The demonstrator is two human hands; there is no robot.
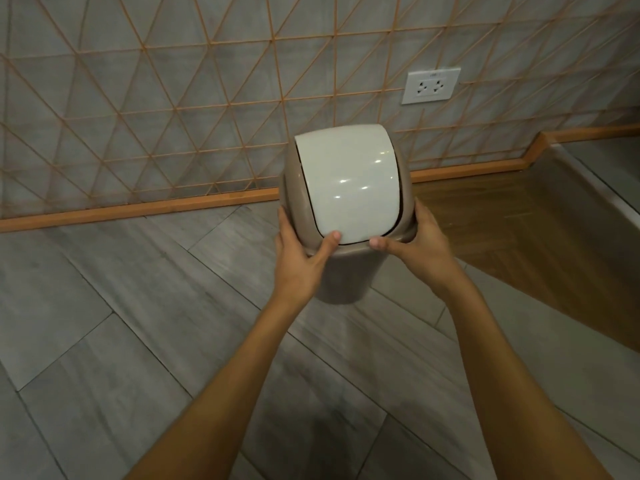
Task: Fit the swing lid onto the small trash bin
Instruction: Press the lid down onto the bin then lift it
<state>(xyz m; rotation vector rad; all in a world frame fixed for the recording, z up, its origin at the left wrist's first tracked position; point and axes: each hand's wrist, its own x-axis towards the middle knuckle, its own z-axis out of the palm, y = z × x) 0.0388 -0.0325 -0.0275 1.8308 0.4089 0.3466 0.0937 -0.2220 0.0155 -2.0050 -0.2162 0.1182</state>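
A small taupe trash bin [349, 278] stands on the grey tiled floor close to the wall. Its swing lid [349, 181], a taupe dome with a glossy white flap, sits on top of the bin's rim. My left hand [299, 263] clasps the lid's left edge, thumb resting on the front of the white flap. My right hand [414, 247] clasps the lid's right edge, thumb on the front rim. The bin's lower body is partly hidden behind my hands.
A grey wall with an orange triangular grid [173, 109] rises right behind the bin. A white double socket [431, 85] is on the wall at upper right. An orange skirting board [138, 211] runs along the floor. A wooden floor section [519, 230] lies to the right.
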